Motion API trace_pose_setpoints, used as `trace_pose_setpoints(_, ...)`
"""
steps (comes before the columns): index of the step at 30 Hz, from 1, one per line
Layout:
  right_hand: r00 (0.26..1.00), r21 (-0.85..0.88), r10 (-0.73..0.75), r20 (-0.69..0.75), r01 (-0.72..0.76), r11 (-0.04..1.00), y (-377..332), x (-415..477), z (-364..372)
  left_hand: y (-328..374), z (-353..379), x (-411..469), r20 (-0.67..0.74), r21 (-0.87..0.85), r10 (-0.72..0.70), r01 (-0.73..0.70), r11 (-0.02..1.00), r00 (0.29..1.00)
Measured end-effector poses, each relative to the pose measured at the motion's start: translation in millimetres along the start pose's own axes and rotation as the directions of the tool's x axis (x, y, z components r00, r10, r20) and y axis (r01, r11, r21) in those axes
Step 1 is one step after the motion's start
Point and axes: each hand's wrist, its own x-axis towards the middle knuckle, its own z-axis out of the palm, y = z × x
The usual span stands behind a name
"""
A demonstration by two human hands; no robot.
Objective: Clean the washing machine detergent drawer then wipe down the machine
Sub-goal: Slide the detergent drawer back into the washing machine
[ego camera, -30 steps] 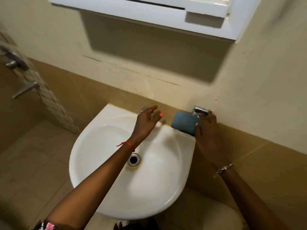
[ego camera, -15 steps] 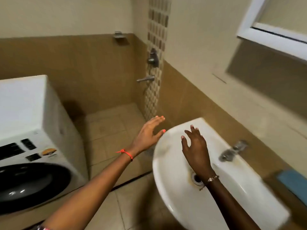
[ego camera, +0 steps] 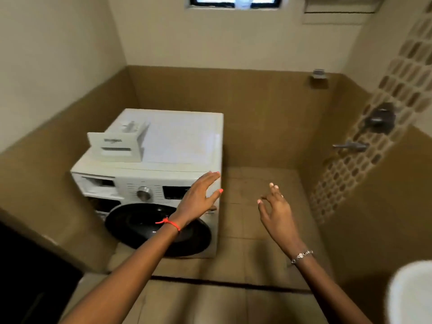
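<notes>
the person has turned from the sink (ego camera: 411, 295) to the machine (ego camera: 184, 141). the drawer (ego camera: 121, 142) lies on its top, out of its slot. left hand (ego camera: 198, 198) and right hand (ego camera: 277, 208) reach forward, fingers spread, empty; the cloth stayed behind.

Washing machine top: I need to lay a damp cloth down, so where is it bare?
The bare patch is the right-hand part of the washing machine top, between the detergent drawer and the right edge. The left side is crowded: the drawer lies there. The floor tiles between the machine and the mosaic wall strip are also bare.
</notes>
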Motion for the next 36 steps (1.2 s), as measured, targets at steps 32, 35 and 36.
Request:
trace_pose_setpoints(32,0.803,0.051,-0.305,0.513,0.326,0.944,-193,271,314,-299,-217,150,0.232,-0.914,-0.867,0.405,-0.039,0.441)
trace_pose_setpoints(35,0.8,0.041,-0.283,0.529,0.309,0.95,-192,280,328,-310,-220,162,0.216,-0.918,-0.873,0.396,-0.028,0.438)
trace_pose_setpoints(36,0.802,0.037,-0.274,0.531,0.301,0.953,-191,282,332,-314,-220,164,0.196,-0.928,-0.882,0.371,-0.026,0.428)
